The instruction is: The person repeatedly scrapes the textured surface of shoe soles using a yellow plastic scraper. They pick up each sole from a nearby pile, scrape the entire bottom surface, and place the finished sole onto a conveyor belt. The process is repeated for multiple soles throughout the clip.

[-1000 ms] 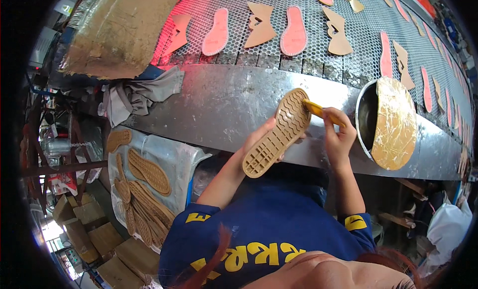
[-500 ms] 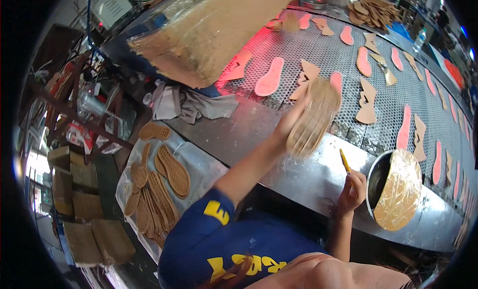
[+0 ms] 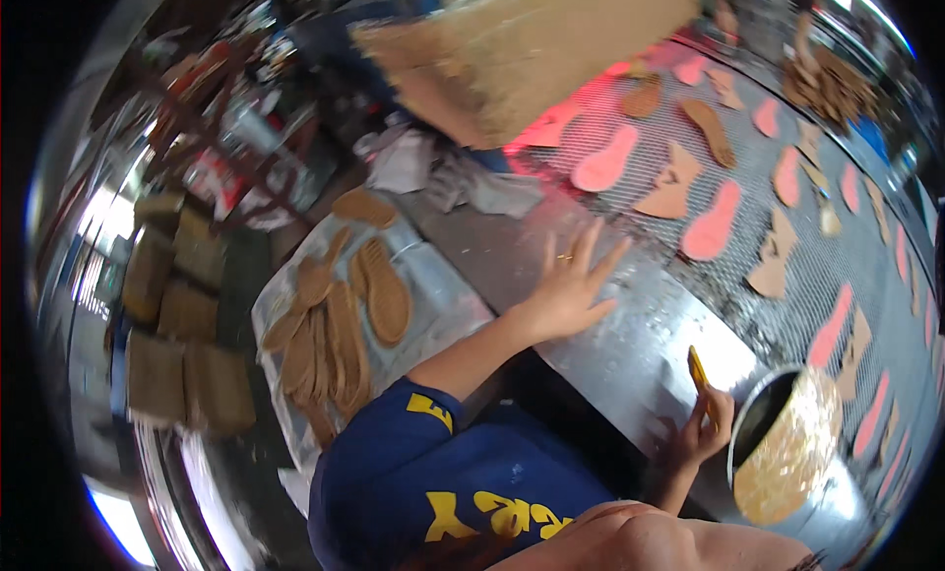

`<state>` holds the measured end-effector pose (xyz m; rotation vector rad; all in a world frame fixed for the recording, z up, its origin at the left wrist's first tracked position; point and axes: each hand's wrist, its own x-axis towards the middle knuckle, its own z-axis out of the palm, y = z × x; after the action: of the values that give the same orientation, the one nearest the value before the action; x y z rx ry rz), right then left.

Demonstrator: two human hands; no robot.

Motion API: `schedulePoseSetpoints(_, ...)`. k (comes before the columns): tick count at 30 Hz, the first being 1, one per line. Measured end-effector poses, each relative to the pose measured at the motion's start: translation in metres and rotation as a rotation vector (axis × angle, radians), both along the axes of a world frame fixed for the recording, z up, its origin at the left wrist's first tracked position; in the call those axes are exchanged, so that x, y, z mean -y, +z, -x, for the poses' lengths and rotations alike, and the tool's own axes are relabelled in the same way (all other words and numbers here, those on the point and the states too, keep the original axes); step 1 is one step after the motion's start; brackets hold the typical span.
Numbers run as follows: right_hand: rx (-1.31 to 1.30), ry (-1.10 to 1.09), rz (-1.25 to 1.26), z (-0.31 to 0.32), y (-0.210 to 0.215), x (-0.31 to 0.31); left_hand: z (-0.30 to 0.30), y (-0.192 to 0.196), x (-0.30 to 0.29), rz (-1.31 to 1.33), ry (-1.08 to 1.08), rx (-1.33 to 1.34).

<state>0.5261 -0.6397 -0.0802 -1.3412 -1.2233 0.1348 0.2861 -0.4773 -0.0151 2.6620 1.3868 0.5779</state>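
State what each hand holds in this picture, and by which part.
The left hand holds nothing; it is spread open over the metal table edge. The right hand grips a yellow-handled brush by its lower handle.

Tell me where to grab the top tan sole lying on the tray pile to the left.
Take the tan ridged sole at its narrow middle, pinching both long edges, coming from above on the right, where the left hand is open. It lies flat and lengthwise on the tray, tread up, so its edges are free.

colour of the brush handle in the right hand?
Yellow. The brush sticks up from the right hand beside the glue pot; head view.
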Motion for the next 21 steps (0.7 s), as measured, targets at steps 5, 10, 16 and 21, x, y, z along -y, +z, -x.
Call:
schedulePoseSetpoints(5, 0.067, 0.056, -0.032, 0.002, -0.005, -0.004, 0.119, 0.028, 0.037, 0.279, 0.849, -0.466)
schedulePoseSetpoints(10, 0.109, 0.092, 0.013, -0.001, -0.002, -0.005, 0.219, -0.014, 0.051, 0.475, 1.468, -0.395)
schedulePoseSetpoints(16, 0.105, 0.047, 0.051, -0.008, -0.002, -0.001, 0.229, -0.005, 0.032, 0.473, 1.396, -0.288)
schedulePoseSetpoints(21, 0.061, -0.005, 0.064, -0.012, -0.007, 0.004, 0.227, -0.007, 0.041, 0.329, 1.354, -0.421)
